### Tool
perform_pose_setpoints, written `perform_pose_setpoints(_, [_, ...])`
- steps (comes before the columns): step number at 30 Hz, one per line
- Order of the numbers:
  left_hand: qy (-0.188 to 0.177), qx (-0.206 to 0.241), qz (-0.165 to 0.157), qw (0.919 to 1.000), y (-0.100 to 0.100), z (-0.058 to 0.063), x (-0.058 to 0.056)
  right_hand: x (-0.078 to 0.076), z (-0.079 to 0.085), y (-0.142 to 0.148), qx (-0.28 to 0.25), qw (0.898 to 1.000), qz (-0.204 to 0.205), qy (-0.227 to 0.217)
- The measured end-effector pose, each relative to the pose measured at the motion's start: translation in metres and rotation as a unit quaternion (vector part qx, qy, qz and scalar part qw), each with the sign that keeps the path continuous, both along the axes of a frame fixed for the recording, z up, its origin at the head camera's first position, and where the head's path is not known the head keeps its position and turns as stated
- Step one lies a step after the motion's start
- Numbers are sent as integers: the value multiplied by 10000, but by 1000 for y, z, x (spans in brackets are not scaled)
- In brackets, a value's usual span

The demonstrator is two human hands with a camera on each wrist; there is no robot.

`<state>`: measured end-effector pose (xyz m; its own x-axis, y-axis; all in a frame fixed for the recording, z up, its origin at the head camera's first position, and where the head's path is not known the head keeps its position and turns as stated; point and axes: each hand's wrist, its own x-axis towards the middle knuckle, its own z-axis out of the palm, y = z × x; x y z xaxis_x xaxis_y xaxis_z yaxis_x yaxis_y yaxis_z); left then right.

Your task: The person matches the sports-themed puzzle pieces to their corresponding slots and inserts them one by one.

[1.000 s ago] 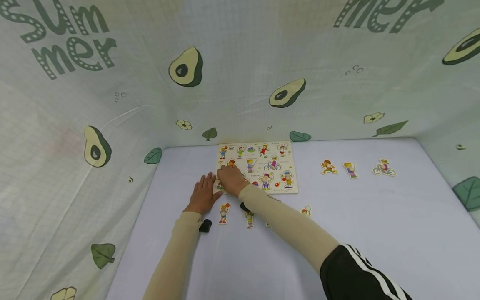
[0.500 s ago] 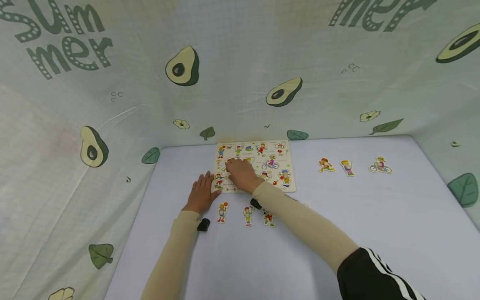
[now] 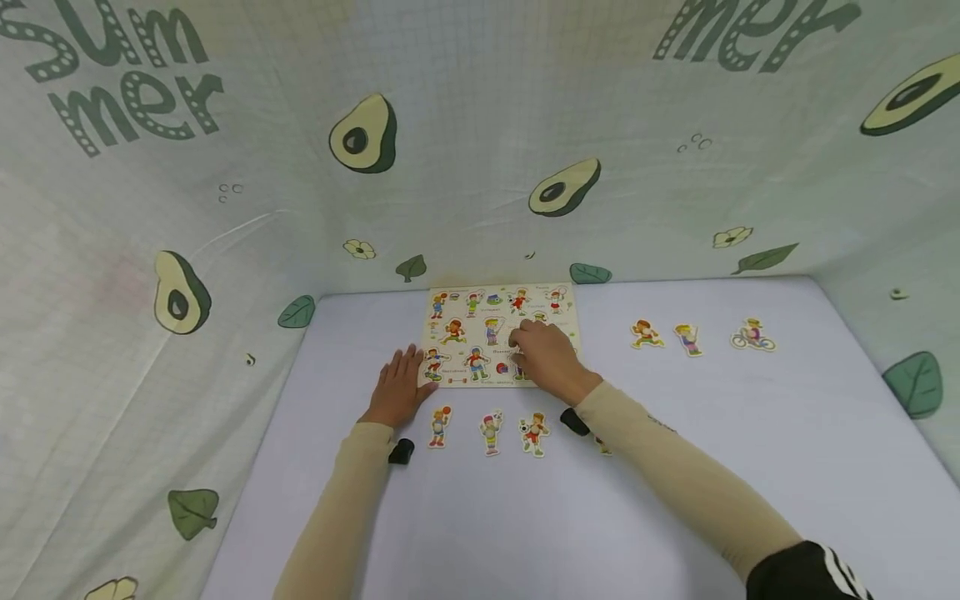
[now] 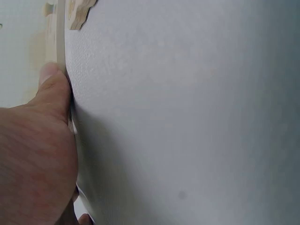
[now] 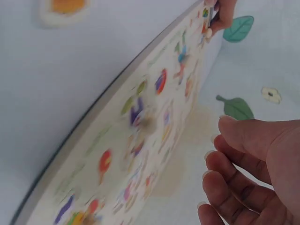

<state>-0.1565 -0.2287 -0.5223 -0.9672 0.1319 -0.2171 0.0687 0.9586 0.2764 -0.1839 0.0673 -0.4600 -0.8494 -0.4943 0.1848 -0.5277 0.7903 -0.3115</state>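
Observation:
A wooden puzzle board (image 3: 459,303) with printed sports figures lies at the back of the table. My left hand (image 3: 397,387) rests at its left edge with fingers stretched; in the left wrist view the thumb (image 4: 49,86) lies along the board's side. Over the right half of the board hovers my right hand (image 3: 551,354), hiding some figures. The right wrist view has its fingers (image 5: 225,187) loosely bent, nothing between them, above the board. In front of the board lie a ball-player piece (image 3: 438,427), a green-and-pink figure piece (image 3: 491,433) and a red footballer piece (image 3: 533,434).
Another piece (image 3: 603,447) shows partly beneath the right forearm. To the right of the board lie a runner piece (image 3: 646,334), a fencer piece (image 3: 687,340) and a cyclist piece (image 3: 753,335). An avocado-print cloth (image 3: 465,200) hangs behind the white table (image 3: 480,525).
My right hand has moved rightward across the board, from its left side to its right half, uncovering the left figures and the footballer piece. The left hand has stayed at the board's edge.

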Motion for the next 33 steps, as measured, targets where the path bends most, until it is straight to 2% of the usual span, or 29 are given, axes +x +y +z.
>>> perform_pose_setpoints(8, [-77,-41,3,10000,-1,1,0,19,-7,50,-67,9995,-294,-62])
perform_pose_setpoints(17, [-68,-5,45,10000,0,-1,0,46,-13,90,-59,9981,-595,-156])
perform_pose_setpoints(25, [-71,81,40,9999,3,5,4,76,-24,114,-58,9976,-650,-213])
perform_pose_setpoints(33, [-27,-9,28,10000,4,7,6,100,-32,123,-74,9982,-573,-153])
